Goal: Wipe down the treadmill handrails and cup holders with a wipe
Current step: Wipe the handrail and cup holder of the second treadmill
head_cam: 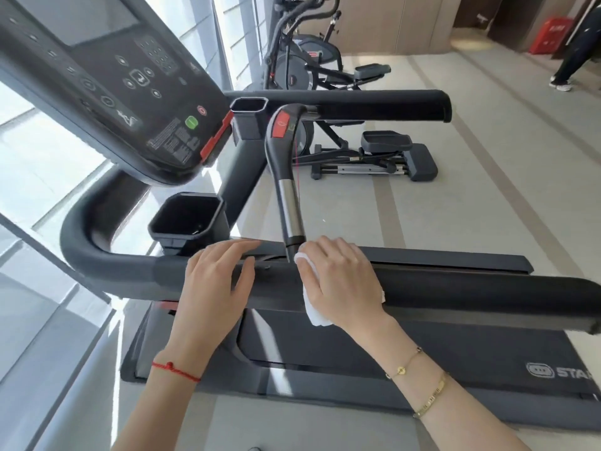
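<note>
The near black handrail (pixel 471 291) of the treadmill runs across the middle of the view. My right hand (pixel 341 278) lies over it and presses a white wipe (pixel 313 312) against the rail; the wipe hangs out below my palm. My left hand (pixel 216 275) rests on the same rail just to the left, fingers straight and spread. A black cup holder (pixel 187 219) sits behind my left hand. A second cup holder (pixel 248 117) sits farther back beside the far handrail (pixel 374 104). A curved centre grip (pixel 287 177) with a red button rises between my hands.
The console (pixel 130 83) with its buttons fills the upper left. The treadmill belt (pixel 422 353) lies below the rail. An elliptical machine (pixel 341 92) stands behind on the grey floor. A person's legs (pixel 572 63) show at the far right, near a red box (pixel 549 39).
</note>
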Tool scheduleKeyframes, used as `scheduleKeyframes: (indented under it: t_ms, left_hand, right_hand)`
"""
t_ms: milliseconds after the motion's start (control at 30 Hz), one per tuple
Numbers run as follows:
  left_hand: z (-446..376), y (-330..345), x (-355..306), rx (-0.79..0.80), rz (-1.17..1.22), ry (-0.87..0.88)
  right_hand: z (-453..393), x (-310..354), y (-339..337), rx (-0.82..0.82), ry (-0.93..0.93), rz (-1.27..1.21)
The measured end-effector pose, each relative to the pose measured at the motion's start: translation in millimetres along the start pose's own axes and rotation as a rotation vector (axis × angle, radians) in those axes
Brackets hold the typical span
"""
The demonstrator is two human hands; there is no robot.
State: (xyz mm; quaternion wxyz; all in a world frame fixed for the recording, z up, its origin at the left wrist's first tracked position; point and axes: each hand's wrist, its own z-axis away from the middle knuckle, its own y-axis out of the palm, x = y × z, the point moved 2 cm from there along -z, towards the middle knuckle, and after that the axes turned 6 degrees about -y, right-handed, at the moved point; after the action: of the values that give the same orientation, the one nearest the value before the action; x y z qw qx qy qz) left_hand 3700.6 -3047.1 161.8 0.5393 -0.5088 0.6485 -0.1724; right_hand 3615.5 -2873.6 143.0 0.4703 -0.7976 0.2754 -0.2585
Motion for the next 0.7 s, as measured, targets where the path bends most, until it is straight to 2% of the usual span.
scheduleKeyframes:
  t_ms: [233,400,567,700]
  left_hand:
    - [-13.9,-45.2,91.0,0.033,-0.036,0.004]
    - [-21.6,-57.5,125.8,0.082,0.002,0.041]
    - [-23.9,-52.6,142.1,0.112,0.048,0.072]
    - [-23.7,-48.3,148.4,0.082,0.075,0.089]
  right_hand:
    - [-51.5,104.0,42.7,-0.002,-0.01,-0.005]
    - [-44.6,102.4,42.0,-0.038,-0.001,-0.031]
    - [-55.7,121.5,46.0,-0.053,0.279,0.041]
    - [-73.7,159.0,66.3,-0.046,0.179,0.044]
